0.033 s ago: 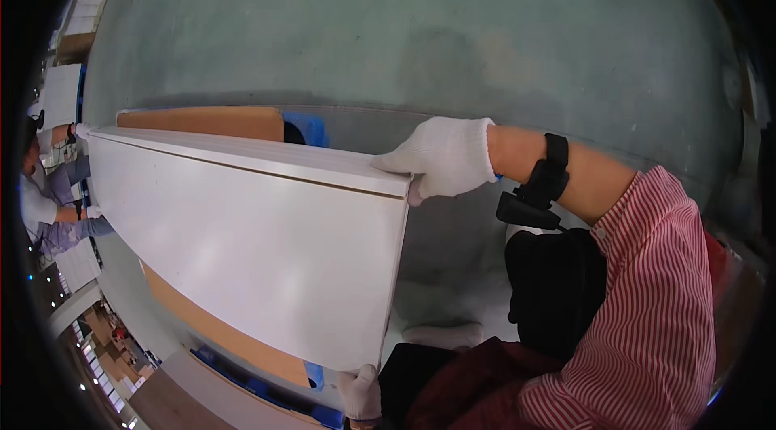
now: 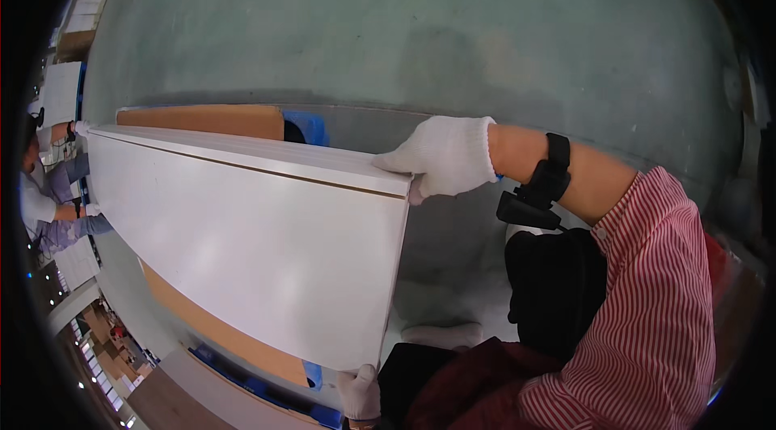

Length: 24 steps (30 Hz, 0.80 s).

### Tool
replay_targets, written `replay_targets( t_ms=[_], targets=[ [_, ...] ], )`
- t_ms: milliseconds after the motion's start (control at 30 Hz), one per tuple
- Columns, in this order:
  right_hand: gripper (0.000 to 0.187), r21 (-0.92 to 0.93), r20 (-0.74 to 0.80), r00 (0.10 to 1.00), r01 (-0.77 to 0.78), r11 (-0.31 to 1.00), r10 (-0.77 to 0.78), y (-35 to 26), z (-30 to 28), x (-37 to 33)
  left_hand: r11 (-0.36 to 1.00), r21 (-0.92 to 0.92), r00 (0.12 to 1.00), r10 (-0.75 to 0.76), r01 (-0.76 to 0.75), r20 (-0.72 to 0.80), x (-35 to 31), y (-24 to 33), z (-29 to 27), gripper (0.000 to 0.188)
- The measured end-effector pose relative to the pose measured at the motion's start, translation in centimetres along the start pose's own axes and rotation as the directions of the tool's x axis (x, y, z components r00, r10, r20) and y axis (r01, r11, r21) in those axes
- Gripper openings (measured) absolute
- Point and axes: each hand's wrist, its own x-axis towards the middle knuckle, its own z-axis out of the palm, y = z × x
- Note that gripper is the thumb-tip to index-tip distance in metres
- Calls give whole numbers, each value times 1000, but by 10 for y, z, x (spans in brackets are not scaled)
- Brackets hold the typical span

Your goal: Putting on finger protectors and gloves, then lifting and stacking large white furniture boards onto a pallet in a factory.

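Observation:
A stack of long white panels [image 2: 267, 244] stretches from my hands toward the far left, its layered edges showing along the upper side. My right hand [image 2: 451, 157], in a white knit glove, grips the stack's near upper corner with the thumb on top and the fingers mostly hidden. At the lower near corner my left hand [image 2: 360, 394], also gloved in white, is closed on the panels. Its thumb shows, while its other fingers are hidden. A co-worker's gloved hands [image 2: 82, 128] are at the opposite end of the stack.
Brown board [image 2: 202, 120] and a blue support [image 2: 306, 127] show beneath the panels. Another board on blue supports [image 2: 218, 398] lies at the lower left. Green floor [image 2: 364, 34] spreads along the upper side. My shoe [image 2: 443, 336] is close to the stack's near end.

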Motion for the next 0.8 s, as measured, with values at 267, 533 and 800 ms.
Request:
replay_targets(
  t_ms=[267,533,800],
  targets=[
    [53,-49,27,1000,7,999,-6,3,-2,0,990,133,996,-54,45,65,2,13,3,67],
    [55,-123,19,1000,3,992,-1,0,0,1,581,806,971,235,-116,-30,2,-23,2,62],
    [60,16,-88,994,74,997,-72,11,6,5,490,872,939,303,-6,-163,12,-45,4,50]
  ],
)
